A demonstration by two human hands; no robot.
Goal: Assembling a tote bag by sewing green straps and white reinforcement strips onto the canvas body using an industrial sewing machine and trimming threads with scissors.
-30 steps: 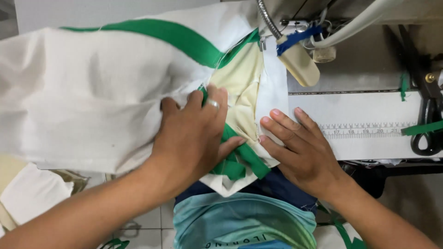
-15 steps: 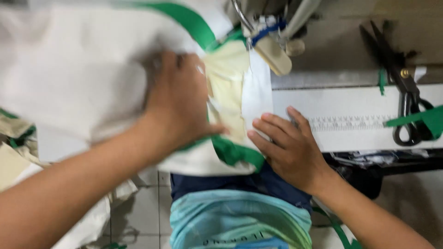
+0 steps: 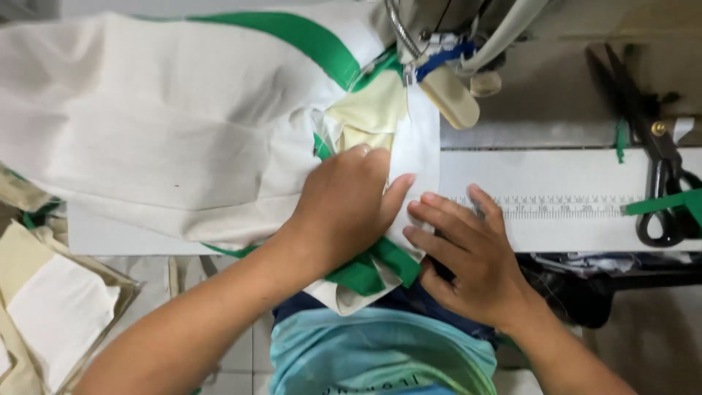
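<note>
A large white cloth piece (image 3: 161,139) with green trim (image 3: 307,40) and a pale yellow lining (image 3: 369,113) lies on the sewing table, its edge under the sewing machine head (image 3: 439,51). My left hand (image 3: 351,208) presses flat on the cloth just in front of the presser foot, fingers bent over a fold. My right hand (image 3: 468,252) rests with fingers spread at the cloth's right edge, fingertips touching the white fabric and the table's front edge. Neither hand grips anything; both hold the cloth down.
Black scissors (image 3: 658,168) lie at the table's right beside a green strip (image 3: 669,201). A printed ruler strip (image 3: 556,208) runs along the white table front. Stacked cream and white cloth pieces (image 3: 51,307) sit at lower left. My blue-green shirt (image 3: 380,358) shows below.
My left hand slid right and nearer along the cloth, toward the needle area. The right hand moved slightly right and down. The cloth shifted with them; the view also swung.
</note>
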